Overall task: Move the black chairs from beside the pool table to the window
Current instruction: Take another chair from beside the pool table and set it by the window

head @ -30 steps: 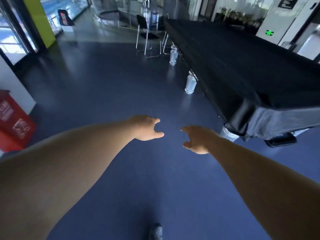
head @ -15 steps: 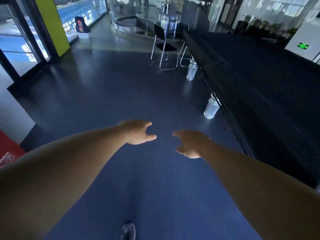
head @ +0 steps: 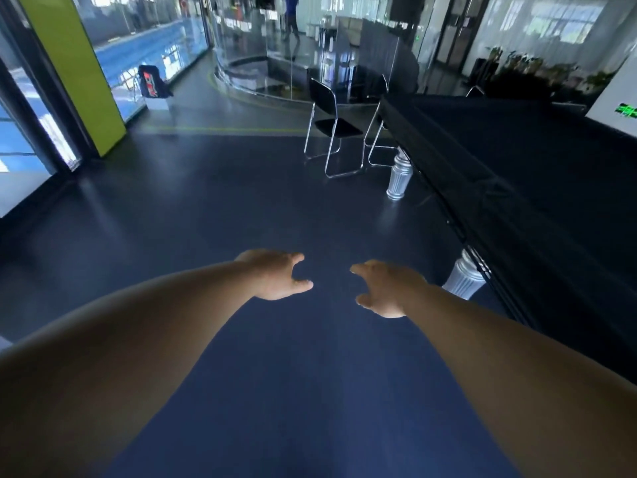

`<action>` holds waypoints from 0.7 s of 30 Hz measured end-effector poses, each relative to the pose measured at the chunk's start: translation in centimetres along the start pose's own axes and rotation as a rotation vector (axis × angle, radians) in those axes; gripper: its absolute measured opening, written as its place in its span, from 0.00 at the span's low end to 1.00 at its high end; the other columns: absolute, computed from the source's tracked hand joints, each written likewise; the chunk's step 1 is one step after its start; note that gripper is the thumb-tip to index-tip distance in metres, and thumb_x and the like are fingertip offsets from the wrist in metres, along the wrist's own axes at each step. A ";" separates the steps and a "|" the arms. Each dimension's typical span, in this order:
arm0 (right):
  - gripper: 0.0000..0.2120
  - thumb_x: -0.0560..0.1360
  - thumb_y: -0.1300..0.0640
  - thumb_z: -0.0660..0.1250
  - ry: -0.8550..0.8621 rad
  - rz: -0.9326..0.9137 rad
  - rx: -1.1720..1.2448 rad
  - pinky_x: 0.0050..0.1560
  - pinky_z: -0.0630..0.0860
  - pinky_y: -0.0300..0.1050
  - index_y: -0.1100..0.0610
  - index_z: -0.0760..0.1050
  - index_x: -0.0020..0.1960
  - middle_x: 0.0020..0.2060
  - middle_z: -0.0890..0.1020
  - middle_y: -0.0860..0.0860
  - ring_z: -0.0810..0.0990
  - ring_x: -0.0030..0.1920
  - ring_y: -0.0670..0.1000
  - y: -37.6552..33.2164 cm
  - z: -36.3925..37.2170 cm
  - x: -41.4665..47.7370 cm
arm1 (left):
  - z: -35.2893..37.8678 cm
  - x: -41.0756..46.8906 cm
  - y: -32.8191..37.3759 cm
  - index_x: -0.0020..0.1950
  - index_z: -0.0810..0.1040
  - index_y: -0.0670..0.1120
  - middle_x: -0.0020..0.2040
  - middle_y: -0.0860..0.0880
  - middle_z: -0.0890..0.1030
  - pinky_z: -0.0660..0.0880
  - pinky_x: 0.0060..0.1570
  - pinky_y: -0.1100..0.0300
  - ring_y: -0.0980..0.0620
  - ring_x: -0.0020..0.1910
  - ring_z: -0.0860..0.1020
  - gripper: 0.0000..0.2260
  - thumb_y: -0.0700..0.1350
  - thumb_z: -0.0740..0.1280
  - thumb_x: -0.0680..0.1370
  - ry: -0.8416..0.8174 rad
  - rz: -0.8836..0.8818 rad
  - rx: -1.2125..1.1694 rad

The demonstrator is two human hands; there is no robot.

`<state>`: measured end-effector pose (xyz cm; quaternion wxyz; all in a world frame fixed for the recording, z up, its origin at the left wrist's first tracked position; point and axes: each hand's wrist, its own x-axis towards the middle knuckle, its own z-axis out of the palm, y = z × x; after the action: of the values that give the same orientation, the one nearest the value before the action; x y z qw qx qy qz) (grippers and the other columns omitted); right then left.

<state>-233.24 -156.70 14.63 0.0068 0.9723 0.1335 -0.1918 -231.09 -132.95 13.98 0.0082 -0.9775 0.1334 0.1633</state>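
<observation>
A black chair (head: 332, 127) with chrome legs stands on the dark blue floor at the far corner of the pool table (head: 537, 188), which is draped in a black cover. A second chair (head: 377, 132) is tucked behind it against the table; mostly its chrome frame shows. My left hand (head: 275, 276) and my right hand (head: 387, 288) reach forward over bare floor, fingers apart, both holding nothing, well short of the chairs. The windows (head: 144, 56) run along the left wall.
White fluted table legs (head: 399, 179) stand along the table's left side, another one (head: 463, 279) close to my right hand. A yellow-green pillar (head: 74, 70) rises at left. A small sign stand (head: 153, 84) sits by the window. A curved glass partition (head: 275, 63) lies beyond the chairs.
I have moved forward along the table; the chairs and the window appear nearer and larger. The red bin at left has dropped out of view. My hands stay empty and outstretched.
</observation>
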 end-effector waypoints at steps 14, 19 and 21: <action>0.31 0.82 0.45 0.60 -0.023 -0.003 -0.031 0.65 0.72 0.55 0.46 0.52 0.80 0.78 0.60 0.47 0.68 0.72 0.57 8.3 -17.0 46.1 | -14.8 43.3 -18.7 0.80 0.55 0.55 0.77 0.50 0.65 0.69 0.61 0.50 0.45 0.74 0.66 0.36 0.71 0.55 0.77 0.011 -0.041 -0.037; 0.30 0.81 0.45 0.61 -0.008 0.001 -0.030 0.63 0.73 0.55 0.46 0.54 0.80 0.77 0.61 0.47 0.70 0.71 0.57 9.9 -22.7 61.7 | -19.2 57.6 -26.6 0.80 0.56 0.55 0.78 0.51 0.63 0.67 0.63 0.50 0.45 0.75 0.65 0.36 0.71 0.55 0.77 0.019 -0.027 -0.031; 0.31 0.81 0.45 0.61 -0.010 0.012 -0.028 0.63 0.72 0.55 0.45 0.54 0.80 0.78 0.61 0.46 0.69 0.71 0.57 10.4 -24.2 67.5 | -20.3 63.2 -29.6 0.80 0.56 0.54 0.79 0.51 0.62 0.66 0.64 0.50 0.46 0.75 0.64 0.36 0.71 0.55 0.77 0.022 -0.011 -0.024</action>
<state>-161.41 -147.81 11.40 0.0221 0.9719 0.1303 -0.1948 -159.29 -121.91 12.12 -0.0042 -0.9800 0.1262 0.1539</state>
